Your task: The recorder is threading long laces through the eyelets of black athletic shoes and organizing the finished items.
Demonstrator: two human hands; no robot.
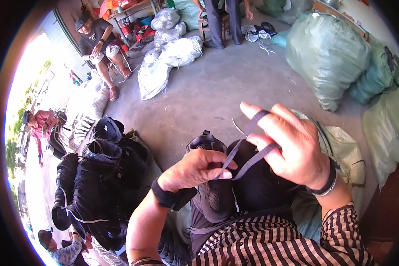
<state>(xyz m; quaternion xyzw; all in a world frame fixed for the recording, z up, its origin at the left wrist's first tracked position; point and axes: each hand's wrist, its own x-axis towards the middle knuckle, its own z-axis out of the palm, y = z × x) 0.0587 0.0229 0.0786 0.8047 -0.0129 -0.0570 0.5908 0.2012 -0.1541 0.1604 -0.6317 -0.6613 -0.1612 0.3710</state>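
A dark sneaker (213,199) rests on my lap, its toe toward me and its collar pointing away. Above it, my left hand (193,169) pinches a flat grey shoelace (255,162) between thumb and fingertips. The lace stretches from there to my right hand (292,144), where it loops round a raised finger and passes by the thumb. The fingers of that hand are partly spread, with the lace held among them. My left hand and wrist cover part of the shoe.
Many dark shoes (93,181) are heaped at my left. Large green sacks (328,57) stand on the right, and a white sack (168,62) lies on the floor (199,99) ahead. A seated person (95,40) and a standing person (221,20) are farther off.
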